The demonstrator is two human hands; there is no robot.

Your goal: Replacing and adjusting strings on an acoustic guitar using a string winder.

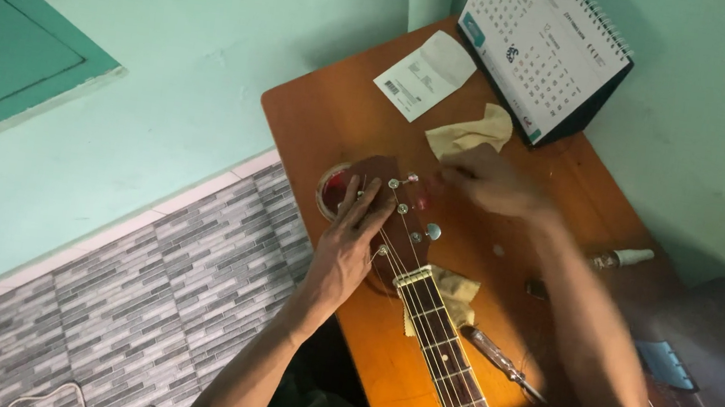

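Observation:
A guitar lies along the wooden table (337,116), its neck (452,374) running toward me and its headstock (398,213) pointing away. My left hand (346,243) rests flat on the left side of the headstock, fingers spread over it. My right hand (491,181), blurred by motion, is just right of the headstock's tip, near the upper tuning pegs (403,181) and touching a crumpled beige cloth (473,132). Whether it pinches anything is unclear.
A round red-rimmed dish (334,189) peeks out under the headstock. A folded cloth (455,295) pads the neck. A screwdriver (505,362), a small white-tipped bottle (621,259), a white paper packet (424,75) and a desk calendar (541,50) are on the table. Green walls enclose it.

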